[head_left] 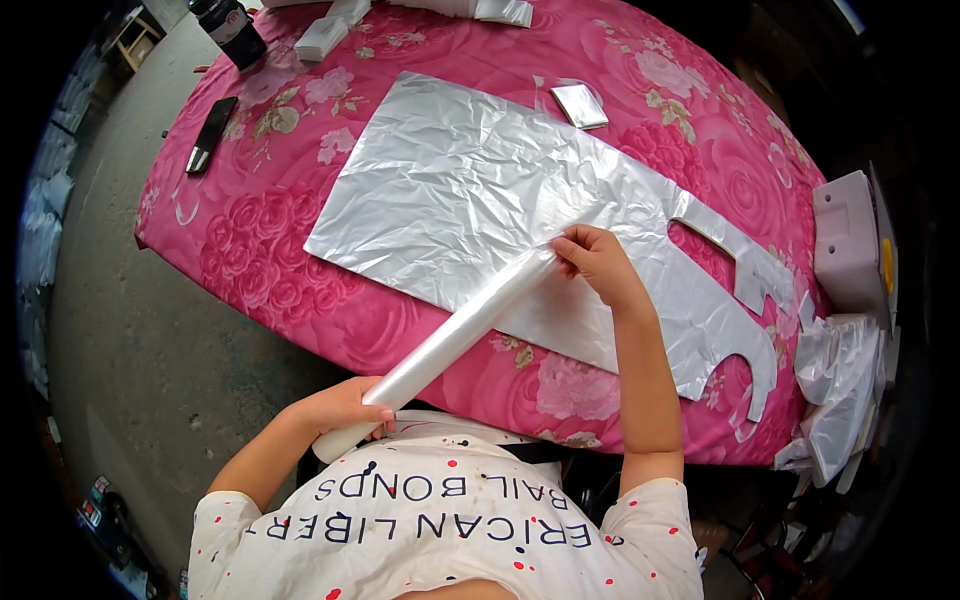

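Observation:
My left hand (pixel 348 404) is closed around the near end of a long, narrow folded length of silvery-white plastic film (pixel 455 338), close to my shirt. At its far end, my right hand (pixel 597 262) pinches the film between thumb and fingers. The folded length slants up from my body to the middle of the table. Under its far part lies a wide, crinkled silvery plastic sheet (pixel 425 170), flat on the cloth. Toward the right this sheet has curved cutouts and strap-like strips. Whether it is one layer or several I cannot tell.
A pink floral cloth (pixel 265 255) covers the table. A small folded silvery packet (pixel 579 106) lies beyond the sheet. At the far left are a phone (pixel 211 136), a dark bottle (pixel 231 32) and white folded pieces (pixel 322 38). A pale box (pixel 843 232) and crumpled plastic (pixel 835 385) stand at the right edge.

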Available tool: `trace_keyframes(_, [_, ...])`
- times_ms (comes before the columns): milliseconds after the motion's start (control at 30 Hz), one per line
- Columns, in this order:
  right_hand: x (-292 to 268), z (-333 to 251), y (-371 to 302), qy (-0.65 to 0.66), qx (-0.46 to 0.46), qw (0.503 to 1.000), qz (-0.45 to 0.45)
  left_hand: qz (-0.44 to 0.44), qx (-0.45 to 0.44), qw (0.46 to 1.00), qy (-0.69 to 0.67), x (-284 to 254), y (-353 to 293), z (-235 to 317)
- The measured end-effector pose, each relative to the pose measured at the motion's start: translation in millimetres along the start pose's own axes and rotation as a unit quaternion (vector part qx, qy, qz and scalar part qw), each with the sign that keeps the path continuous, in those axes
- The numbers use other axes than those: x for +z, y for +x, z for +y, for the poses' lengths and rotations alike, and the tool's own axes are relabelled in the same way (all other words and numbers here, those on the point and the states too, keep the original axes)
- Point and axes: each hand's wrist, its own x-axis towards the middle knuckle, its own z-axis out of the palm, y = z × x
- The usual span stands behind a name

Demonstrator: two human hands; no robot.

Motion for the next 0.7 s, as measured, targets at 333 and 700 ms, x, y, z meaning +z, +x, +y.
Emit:
trace_keyframes(333, [-153.5,32.4,23.2,-0.09,-0.072,0.946,0.304,-0.06,-0.114,0.988,-0.085,-46.8,-30.9,-22.1])
trace_keyframes(700, [-119.1,8.8,53.7,-0.087,-0.09,0.968,0.217,0.0,0.087,0.851,0.518,-20.4,9.9,136.1])
